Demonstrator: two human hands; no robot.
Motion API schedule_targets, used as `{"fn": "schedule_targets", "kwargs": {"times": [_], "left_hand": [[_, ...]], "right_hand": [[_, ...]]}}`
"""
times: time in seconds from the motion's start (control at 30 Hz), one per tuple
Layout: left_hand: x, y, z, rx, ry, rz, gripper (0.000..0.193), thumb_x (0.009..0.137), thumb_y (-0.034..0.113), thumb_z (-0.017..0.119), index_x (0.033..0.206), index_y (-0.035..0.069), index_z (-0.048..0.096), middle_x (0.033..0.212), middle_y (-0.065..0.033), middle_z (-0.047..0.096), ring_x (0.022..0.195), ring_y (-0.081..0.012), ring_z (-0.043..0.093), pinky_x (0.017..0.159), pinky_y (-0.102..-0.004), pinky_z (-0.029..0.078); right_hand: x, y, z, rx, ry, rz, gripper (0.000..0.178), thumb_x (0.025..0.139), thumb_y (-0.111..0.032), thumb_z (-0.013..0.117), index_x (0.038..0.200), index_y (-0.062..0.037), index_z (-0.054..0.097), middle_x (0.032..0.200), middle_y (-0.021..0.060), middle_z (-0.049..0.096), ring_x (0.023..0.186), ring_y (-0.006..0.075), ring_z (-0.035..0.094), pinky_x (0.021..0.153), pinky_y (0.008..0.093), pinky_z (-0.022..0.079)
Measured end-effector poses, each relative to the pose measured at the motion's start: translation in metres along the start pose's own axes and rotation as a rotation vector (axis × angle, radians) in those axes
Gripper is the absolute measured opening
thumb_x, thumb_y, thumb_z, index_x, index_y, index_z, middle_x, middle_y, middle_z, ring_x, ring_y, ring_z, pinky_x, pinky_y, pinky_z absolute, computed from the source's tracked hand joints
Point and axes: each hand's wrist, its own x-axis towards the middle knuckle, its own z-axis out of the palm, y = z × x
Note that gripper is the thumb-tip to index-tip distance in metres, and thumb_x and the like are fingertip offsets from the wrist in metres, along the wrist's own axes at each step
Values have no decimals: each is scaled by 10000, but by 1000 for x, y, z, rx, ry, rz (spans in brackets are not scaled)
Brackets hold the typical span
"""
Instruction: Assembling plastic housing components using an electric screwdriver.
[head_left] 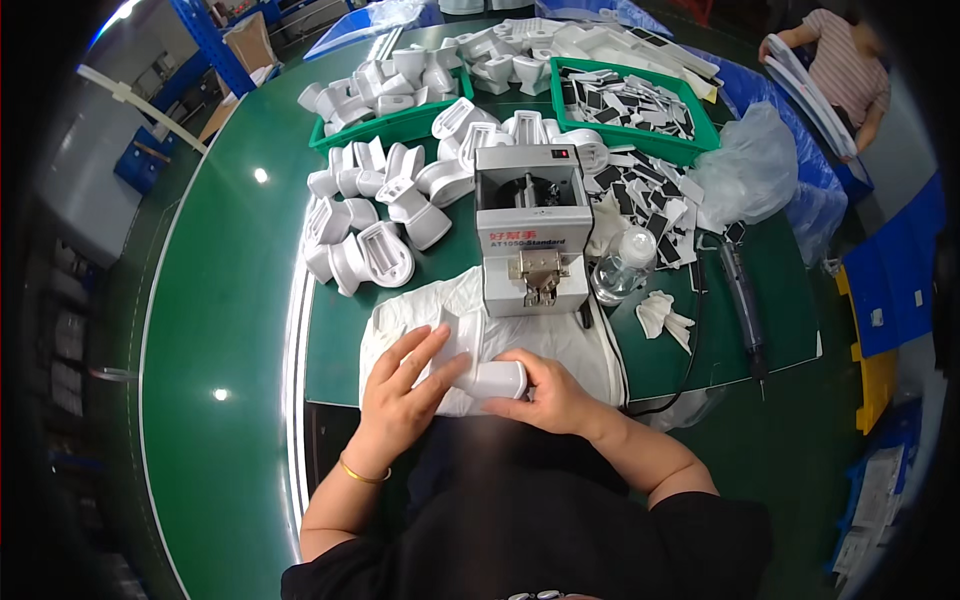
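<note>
A white plastic part (497,379) is held between both hands, over the white cloth (590,355) on the green bench (335,365), just in front of the grey machine (540,228). The right hand (555,395) has its rounded right end between thumb and forefinger, pinching it from the near and far sides. The left hand (405,390) (the one with a gold bracelet (364,470)) lies against the part's left side, fingers spread, tips over its upper surface; its thumb is hidden, so I cannot tell whether it grips.
</note>
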Motion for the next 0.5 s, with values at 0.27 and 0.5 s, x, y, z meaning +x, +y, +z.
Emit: {"fn": "schedule_targets", "kwargs": {"times": [0.27,0.5], "left_hand": [[42,-58,-14,-34,126,-139,547,599,-74,781,1111,47,631,1233,-157,635,1087,-323,633,905,-370,522],[139,-198,-2,-202,303,-391,380,787,20,758,1110,14,557,1193,-141,637,1092,-240,632,947,-318,476]], "right_hand": [[17,21,-15,78,-27,-38,455,841,-271,771,1183,-20,605,909,53,653,609,88,558,562,239,465],[16,22,-7,-170,24,13,355,860,-290,726,1135,-81,646,858,48,680,585,166,606,569,299,499]]}}
